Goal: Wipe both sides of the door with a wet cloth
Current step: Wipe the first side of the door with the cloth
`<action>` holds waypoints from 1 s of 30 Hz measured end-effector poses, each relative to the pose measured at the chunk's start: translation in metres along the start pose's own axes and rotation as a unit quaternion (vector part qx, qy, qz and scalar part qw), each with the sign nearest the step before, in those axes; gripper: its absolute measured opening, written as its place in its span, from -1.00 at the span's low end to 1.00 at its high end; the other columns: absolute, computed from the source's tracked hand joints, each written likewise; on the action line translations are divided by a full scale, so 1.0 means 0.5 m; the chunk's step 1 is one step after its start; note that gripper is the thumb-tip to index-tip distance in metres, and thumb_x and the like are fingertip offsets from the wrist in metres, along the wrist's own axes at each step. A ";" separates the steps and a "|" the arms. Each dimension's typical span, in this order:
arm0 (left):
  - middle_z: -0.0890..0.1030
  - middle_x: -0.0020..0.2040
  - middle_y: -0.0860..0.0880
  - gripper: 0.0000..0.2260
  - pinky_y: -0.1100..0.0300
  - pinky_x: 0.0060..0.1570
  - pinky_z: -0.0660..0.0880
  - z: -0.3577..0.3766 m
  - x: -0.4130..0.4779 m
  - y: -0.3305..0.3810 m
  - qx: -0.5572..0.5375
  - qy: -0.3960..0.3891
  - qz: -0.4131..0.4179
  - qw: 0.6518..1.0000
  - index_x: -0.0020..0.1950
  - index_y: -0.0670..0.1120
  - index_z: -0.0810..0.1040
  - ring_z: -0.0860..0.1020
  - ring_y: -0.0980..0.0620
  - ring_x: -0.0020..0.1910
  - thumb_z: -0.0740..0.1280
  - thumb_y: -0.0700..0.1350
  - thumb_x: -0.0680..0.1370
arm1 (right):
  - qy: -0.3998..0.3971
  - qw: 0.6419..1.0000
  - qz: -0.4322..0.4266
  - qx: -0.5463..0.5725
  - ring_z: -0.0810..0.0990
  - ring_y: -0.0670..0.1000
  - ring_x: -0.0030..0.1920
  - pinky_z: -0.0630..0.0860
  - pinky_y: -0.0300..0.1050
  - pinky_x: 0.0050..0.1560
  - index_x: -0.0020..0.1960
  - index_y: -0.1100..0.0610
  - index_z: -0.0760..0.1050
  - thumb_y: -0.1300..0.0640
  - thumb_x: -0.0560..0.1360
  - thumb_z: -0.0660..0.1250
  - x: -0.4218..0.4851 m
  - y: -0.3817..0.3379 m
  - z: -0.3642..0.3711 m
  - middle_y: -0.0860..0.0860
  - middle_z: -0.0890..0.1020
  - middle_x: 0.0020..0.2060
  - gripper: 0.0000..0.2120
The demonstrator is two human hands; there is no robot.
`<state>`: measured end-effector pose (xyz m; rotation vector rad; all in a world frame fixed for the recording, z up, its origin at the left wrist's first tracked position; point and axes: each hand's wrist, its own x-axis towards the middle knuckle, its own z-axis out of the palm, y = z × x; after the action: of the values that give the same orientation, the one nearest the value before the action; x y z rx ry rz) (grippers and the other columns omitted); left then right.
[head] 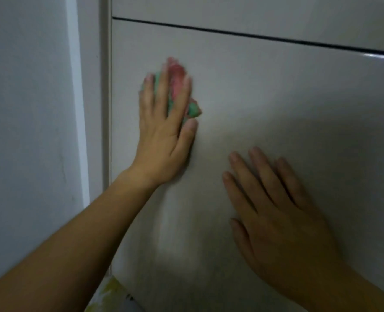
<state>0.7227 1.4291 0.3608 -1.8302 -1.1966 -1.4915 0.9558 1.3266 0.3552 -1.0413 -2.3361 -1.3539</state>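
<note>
Green and pink cloth [177, 86] lies left of the frame's centre, pressed flat against the pale door [276, 97] by the left hand [164, 131] with straight, spread fingers. At lower right, the right hand [283, 217] rests flat on the door, holding nothing.

**Both hands flat, fingers straight**

Left hand [164, 136]: forearm reaches up from the lower left, wrist straight. Fingers are straight and spread, pointing up, pressing on the cloth [176, 82]. Thumb lies out to the right. Fingertips slightly blurred.

Right hand [283, 212]: lower right, palm down, fingers straight, slightly spread, angled up-left.

Hands apart.
</note>
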 end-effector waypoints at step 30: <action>-0.44 0.63 -0.01 -0.33 -0.22 0.55 -0.33 0.097 -0.480 0.066 -0.149 -0.133 -0.365 0.909 0.59 0.17 -0.45 -0.41 -0.12 0.61 -0.05 0.24 0.67 | -0.008 0.997 -0.072 -0.008 0.04 0.36 0.62 -0.08 0.38 0.59 0.58 0.29 0.25 -0.03 0.68 0.05 0.059 -0.142 0.117 0.29 0.13 0.61 -0.42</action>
<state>0.7715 1.3748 0.1246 -1.9234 -2.0469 -1.9370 0.8937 1.3666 0.2926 -0.9062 -2.4566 -1.4230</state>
